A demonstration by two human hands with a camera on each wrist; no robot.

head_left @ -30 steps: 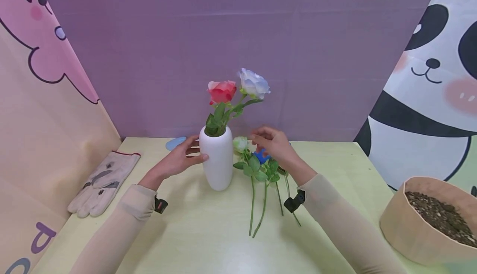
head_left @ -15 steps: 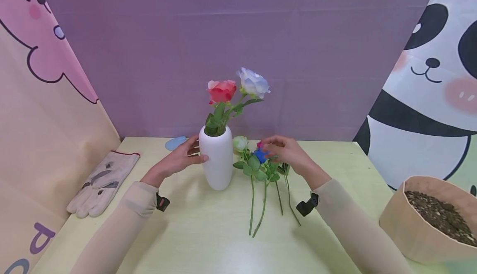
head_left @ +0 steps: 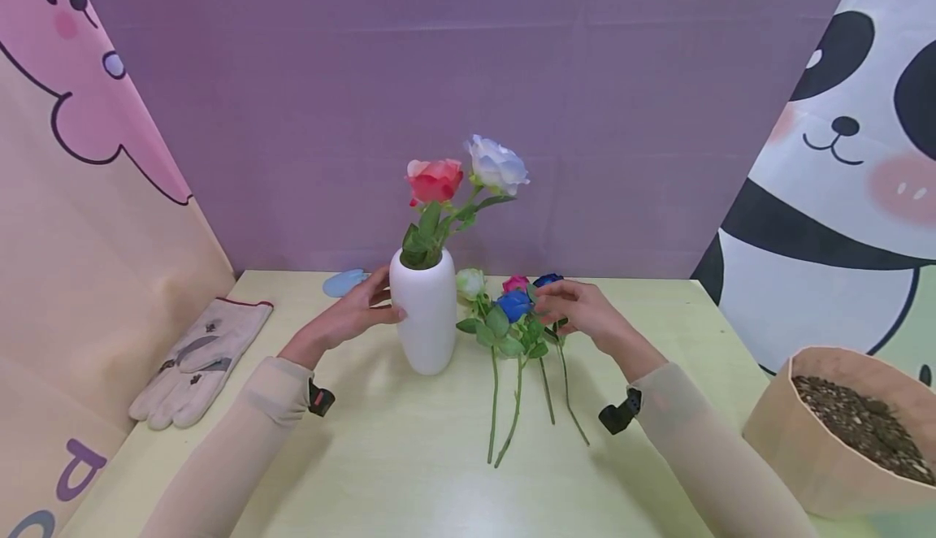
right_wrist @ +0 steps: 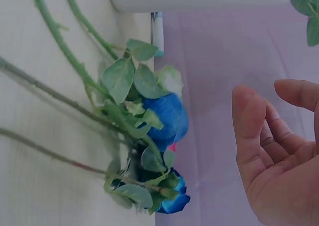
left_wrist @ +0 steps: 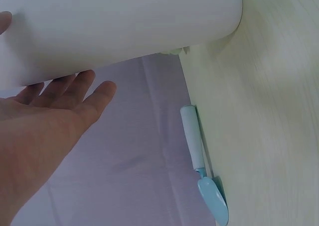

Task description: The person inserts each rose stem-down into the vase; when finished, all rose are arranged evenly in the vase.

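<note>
From the head view, the right hand (head_left: 578,310) has slid right and nearer since a second ago, uncovering the pink bloom (head_left: 515,283) and dark blue bloom (head_left: 547,279) it hid before; the left hand (head_left: 351,317) has stayed put. The left hand rests against the left side of the white vase (head_left: 428,310), fingers spread loosely along its wall, wrist low over the table (head_left: 409,465). The vase stands upright near the far edge, holding a red flower (head_left: 435,180) and a pale blue flower (head_left: 498,165). The right hand hovers over the loose flowers (head_left: 512,318) lying just right of the vase, fingers bent toward the leaves; whether it actually pinches a stem is hard to tell here.

The left wrist view shows the palm (left_wrist: 45,131) open, straight fingers touching the vase (left_wrist: 119,27), with a light blue trowel (left_wrist: 199,161) beyond at the wall.

The right wrist view shows the hand (right_wrist: 279,151) gently cupped and holding nothing, apart from the blue blooms (right_wrist: 167,121) and green stems (right_wrist: 65,52).
</note>
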